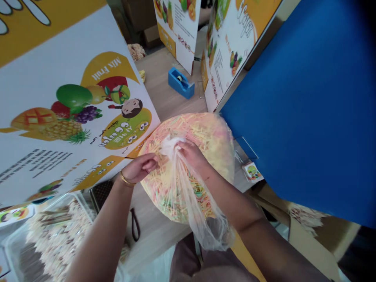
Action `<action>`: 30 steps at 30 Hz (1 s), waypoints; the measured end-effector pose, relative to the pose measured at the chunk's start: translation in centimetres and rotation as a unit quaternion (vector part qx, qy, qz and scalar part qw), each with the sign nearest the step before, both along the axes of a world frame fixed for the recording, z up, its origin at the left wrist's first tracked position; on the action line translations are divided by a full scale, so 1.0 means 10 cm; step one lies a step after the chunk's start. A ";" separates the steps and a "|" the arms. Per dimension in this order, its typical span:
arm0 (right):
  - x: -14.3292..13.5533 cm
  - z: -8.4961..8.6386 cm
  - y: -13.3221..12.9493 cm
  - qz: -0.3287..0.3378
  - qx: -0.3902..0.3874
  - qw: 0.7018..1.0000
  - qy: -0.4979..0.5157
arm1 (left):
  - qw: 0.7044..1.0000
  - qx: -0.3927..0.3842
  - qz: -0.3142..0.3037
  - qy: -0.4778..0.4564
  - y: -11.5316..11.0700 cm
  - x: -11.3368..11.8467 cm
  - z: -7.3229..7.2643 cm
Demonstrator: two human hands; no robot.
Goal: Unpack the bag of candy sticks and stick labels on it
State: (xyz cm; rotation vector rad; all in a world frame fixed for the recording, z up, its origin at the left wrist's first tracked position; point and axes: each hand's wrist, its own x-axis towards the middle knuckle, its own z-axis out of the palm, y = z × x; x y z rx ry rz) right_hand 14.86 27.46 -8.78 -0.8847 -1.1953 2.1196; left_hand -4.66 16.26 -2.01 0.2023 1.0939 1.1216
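Note:
A large clear plastic bag (205, 129) full of thin pink, yellow, green and orange strips or sticks lies on the table in front of me. Its neck (173, 145) is gathered and twisted on top, and the loose end hangs toward my lap. My right hand (190, 152) pinches the gathered neck. Just left of it, my left hand (142, 167) is closed, fingers curled, over the side of the bag. What the left fingers hold, if anything, is hidden.
Tall printed fruit cartons stand at left (73, 58) and back right (232, 43). A blue tape dispenser (181, 83) sits behind the bag. A blue panel (308, 109) rises at right. A clear tub (88, 205) with bundled wrapped pieces is lower left, near a dark strap (135, 225).

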 end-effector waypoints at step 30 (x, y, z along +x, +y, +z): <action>0.16 0.35 0.08 0.050 0.086 0.992 -0.072 | 0.730 0.079 -0.105 0.670 0.38 0.06 -0.10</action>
